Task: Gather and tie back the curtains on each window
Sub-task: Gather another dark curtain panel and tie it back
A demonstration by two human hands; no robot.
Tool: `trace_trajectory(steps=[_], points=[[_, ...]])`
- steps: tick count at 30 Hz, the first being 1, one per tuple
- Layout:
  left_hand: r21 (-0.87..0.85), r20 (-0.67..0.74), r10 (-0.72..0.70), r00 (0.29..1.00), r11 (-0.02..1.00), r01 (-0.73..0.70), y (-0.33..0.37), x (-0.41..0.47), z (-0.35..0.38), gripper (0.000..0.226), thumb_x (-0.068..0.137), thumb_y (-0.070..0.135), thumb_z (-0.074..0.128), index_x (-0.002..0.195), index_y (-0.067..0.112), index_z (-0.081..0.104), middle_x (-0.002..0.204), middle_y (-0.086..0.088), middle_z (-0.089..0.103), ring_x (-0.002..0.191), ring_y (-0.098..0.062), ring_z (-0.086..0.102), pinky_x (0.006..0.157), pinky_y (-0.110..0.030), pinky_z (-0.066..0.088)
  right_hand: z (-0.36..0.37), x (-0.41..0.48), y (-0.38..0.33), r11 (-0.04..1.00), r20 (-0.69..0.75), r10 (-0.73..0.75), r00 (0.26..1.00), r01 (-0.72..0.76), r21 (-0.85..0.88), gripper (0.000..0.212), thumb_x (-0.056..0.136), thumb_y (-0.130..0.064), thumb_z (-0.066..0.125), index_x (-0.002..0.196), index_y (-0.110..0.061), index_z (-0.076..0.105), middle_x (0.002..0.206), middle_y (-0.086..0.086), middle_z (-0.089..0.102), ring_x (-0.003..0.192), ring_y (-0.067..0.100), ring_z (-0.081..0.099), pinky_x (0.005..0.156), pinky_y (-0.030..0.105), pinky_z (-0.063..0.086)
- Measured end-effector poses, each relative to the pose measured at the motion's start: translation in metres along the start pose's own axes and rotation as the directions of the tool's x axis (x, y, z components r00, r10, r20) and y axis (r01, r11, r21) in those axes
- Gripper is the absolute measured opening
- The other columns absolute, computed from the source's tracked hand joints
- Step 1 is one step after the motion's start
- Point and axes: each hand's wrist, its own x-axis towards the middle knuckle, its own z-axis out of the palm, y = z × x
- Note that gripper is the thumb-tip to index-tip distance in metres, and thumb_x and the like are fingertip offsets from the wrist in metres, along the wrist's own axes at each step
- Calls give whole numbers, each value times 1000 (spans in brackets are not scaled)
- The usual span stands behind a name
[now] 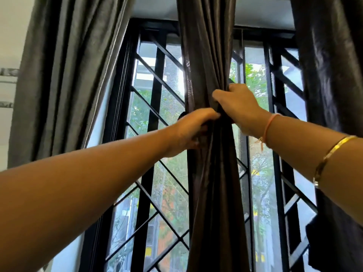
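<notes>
Two bare forearms reach up and forward from the bottom corners. The right one wears a gold bangle (334, 152) and, nearer the wrist, an orange thread (270, 126). At the end of the arms, both hands meet on the middle curtain (208, 55), a dark brown panel hanging straight down the centre of the window and bunched to a narrow waist where they hold it. The left hand (188, 132) comes in from the left side, fingers curled round the gathered folds. The right hand (239, 108) sits just above and to the right, touching the left, its fingers closed over the same bunch. Below the grip the cloth fans out again. A grey-green curtain (64, 75) hangs at the far left and a dark curtain (332, 75) at the far right, both well apart from the hands. Behind them stands the black window grille (157, 79) with diagonal bars, and green trees (255, 79) show through the glass.
</notes>
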Motion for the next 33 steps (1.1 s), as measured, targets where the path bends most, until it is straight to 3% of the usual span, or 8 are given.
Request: trace_trajectory(steps=[4,8,11,16,21,27,30,33], points=[[521,-536,282,796,852,49,-18,24,-30,27,92,37,50,114,27,61,134,-5,37,125,-25,40,105,-38,33,-6,-3,-5,999,-57,-52,997,52,-6,23,82,-16,53,60,-8,51,58,4,46,62,21,50,60,33,41],[428,-647,115,754,873,234,-22,32,-49,69,79,45,66,134,22,33,140,-13,29,126,-36,37,103,-45,35,-7,-3,-11,997,-50,-71,996,71,9,29,84,-16,53,58,-12,40,59,4,39,59,19,44,60,34,39],[233,-573,-19,820,955,185,-18,36,-54,94,75,42,73,141,13,13,141,-16,35,120,-34,47,99,-45,42,-6,-4,-17,995,-21,-74,997,75,61,12,83,-16,53,78,-5,54,73,15,47,70,26,51,70,47,52],[377,-573,129,809,918,120,-18,36,-45,93,72,42,77,136,9,19,132,-16,46,110,-34,53,86,-40,46,-7,-5,-24,984,-3,-50,999,50,171,12,80,-13,51,69,-10,52,74,14,47,70,25,49,68,47,50],[397,-502,64,863,903,164,-6,34,-43,62,73,43,74,112,1,50,104,-17,61,93,-29,61,78,-37,53,-12,-5,-28,978,17,-45,999,41,206,9,80,-13,50,73,-10,55,76,14,49,72,25,50,69,37,43],[124,-454,-79,888,981,150,7,26,-29,22,96,20,50,80,7,54,59,-9,59,36,-12,56,28,-16,37,-18,-3,-31,973,71,-6,997,-10,230,18,80,-15,52,62,-16,49,75,12,47,73,23,50,67,35,42],[69,-367,-73,927,992,105,13,21,-21,52,92,55,43,87,5,58,66,-9,57,37,-14,54,34,-14,40,-18,-3,-32,969,112,20,993,-46,241,23,80,-14,52,58,-19,52,51,-4,54,49,9,56,50,18,44],[86,-105,-82,991,992,91,18,16,-15,76,75,80,32,107,14,51,95,-12,51,77,-27,46,72,-30,40,-19,-5,-31,963,184,60,981,-105,248,22,81,-13,51,60,-18,51,39,-11,50,37,6,53,42,16,42]])
